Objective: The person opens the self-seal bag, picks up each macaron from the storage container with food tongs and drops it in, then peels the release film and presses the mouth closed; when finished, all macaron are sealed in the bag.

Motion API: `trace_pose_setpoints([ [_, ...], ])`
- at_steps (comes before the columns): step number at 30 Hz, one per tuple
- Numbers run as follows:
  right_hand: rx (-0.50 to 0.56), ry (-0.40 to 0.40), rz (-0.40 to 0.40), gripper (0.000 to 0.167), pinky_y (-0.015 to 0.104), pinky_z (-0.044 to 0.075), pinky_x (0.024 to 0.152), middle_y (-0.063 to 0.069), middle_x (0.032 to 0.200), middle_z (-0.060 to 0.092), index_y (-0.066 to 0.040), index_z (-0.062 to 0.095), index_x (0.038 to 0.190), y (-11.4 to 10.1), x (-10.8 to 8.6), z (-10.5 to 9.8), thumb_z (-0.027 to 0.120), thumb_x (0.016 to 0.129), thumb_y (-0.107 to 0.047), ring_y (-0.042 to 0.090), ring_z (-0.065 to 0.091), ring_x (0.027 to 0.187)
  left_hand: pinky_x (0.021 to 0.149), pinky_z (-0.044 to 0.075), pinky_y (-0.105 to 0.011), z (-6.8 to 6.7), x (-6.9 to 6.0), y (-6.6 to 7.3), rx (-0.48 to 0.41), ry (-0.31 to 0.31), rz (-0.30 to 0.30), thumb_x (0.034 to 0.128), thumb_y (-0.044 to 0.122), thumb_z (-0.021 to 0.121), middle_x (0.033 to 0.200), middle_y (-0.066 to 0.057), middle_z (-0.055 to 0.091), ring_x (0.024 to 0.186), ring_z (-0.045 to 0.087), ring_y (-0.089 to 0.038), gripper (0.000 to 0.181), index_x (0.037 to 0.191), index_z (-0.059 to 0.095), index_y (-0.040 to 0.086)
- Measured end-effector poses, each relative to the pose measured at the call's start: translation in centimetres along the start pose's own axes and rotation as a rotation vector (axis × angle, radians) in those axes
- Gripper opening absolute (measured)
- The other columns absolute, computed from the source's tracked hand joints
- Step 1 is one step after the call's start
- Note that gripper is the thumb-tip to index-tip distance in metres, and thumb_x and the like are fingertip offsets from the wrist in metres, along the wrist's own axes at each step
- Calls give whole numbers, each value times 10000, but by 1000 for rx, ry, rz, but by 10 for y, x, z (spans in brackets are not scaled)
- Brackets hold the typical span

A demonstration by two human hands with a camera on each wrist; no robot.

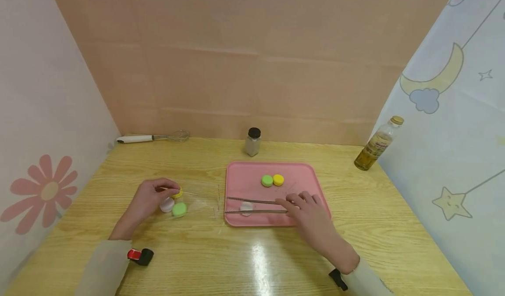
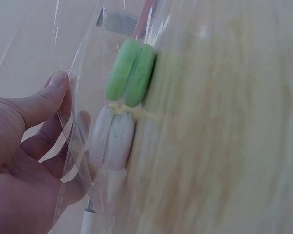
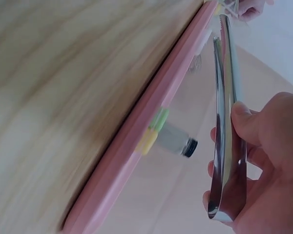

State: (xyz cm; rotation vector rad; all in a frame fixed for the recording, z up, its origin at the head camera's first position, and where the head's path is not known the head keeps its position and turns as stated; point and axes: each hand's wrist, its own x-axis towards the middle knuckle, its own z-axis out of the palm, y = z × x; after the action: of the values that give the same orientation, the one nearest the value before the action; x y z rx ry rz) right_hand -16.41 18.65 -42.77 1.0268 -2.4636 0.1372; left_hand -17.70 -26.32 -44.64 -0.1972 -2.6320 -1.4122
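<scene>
My left hand [image 1: 147,199] pinches the edge of a clear plastic bag [image 1: 203,206] lying on the table. Through the film show a green macaron [image 1: 179,209], a whitish macaron [image 1: 167,205] and a yellow macaron [image 1: 178,194], partly hidden by the fingers. Metal tongs [image 1: 260,211] are gripped in my right hand [image 1: 311,219], their arms spread apart above a pink tray [image 1: 242,177]. Between those arms, as seen from the head, a white macaron [image 1: 246,208] sits on the tray. Farther back on it, a green macaron [image 1: 267,181] and a yellow macaron [image 1: 278,180] stand side by side.
Behind the tray stands a small jar [image 1: 252,144] with a black lid. A whisk [image 1: 154,138] lies along the back left edge. At the back right is a glass bottle [image 1: 376,147] of amber liquid. Walls border the table at the back and both sides.
</scene>
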Motion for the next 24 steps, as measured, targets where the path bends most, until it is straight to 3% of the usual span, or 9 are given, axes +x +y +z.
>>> trace_pose_setpoints([
  [14,-23,24,62,595,440,422,729,7,1084,641,-179,694,1272,20,-41,-17,850,737,31,244,530,912,750,518,-271,0,0,1,-15,-4,9,964,219,725,988,-52,737,905,638,-207,176,1022,772,60],
  [24,-17,40,82,596,408,388,702,-5,1066,627,-174,696,1270,27,-57,-18,805,744,83,227,510,883,748,521,-274,0,-1,2,-23,-7,2,965,239,725,1000,-46,738,915,645,-217,193,1038,772,66],
])
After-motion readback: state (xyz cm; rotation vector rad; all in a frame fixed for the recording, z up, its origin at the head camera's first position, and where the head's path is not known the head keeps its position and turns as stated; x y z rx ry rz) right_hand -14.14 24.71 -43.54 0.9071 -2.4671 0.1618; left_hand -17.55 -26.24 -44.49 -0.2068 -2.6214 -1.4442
